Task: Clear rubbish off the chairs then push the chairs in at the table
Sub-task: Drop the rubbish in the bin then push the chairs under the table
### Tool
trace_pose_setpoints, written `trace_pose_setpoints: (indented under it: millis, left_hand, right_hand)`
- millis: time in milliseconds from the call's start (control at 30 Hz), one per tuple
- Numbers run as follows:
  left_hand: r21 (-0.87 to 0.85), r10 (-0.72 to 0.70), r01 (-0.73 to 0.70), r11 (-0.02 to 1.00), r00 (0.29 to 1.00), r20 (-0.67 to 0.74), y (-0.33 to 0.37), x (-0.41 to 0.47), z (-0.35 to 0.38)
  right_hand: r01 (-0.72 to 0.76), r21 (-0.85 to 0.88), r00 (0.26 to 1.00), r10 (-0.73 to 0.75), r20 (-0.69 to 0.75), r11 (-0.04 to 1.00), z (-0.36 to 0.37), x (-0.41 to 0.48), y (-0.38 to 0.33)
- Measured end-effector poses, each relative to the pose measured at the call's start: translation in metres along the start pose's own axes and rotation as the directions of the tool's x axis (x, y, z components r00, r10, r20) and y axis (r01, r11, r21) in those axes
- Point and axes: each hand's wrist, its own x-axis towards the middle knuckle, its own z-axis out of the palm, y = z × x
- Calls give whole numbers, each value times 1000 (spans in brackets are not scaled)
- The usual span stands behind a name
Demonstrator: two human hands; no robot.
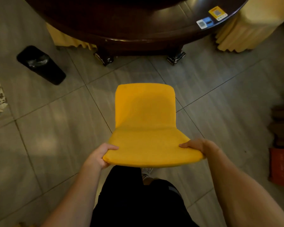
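A yellow upholstered chair (144, 122) stands on the tiled floor in front of me, its seat facing the dark round wooden table (138, 30) at the top. My left hand (99, 155) grips the left corner of the backrest top, thumb on the front face. My right hand (196, 145) grips the right corner the same way. The seat is bare, with no rubbish on it. A gap of floor lies between the seat's front edge and the table.
A black bin (40, 63) with a liner stands on the floor at the left. Two more yellow-covered chairs, one (69, 40) at the left and one (246, 30) at the right, flank the table. Blue and yellow QR stickers (211, 17) lie on the tabletop. A red bag (281, 166) sits at the right edge.
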Motion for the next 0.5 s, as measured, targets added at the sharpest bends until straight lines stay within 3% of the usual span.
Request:
trace_pose_setpoints:
  millis: [167,500]
  left_hand:
    - [-19,28,-30,999,997,-76,13,-3,6]
    - [17,87,-86,996,989,-117,113,0,21]
  right_hand:
    - [43,82,977,-25,-213,996,-2,-9,-8]
    - [101,54,959,-82,-273,993,-37,-8,-99]
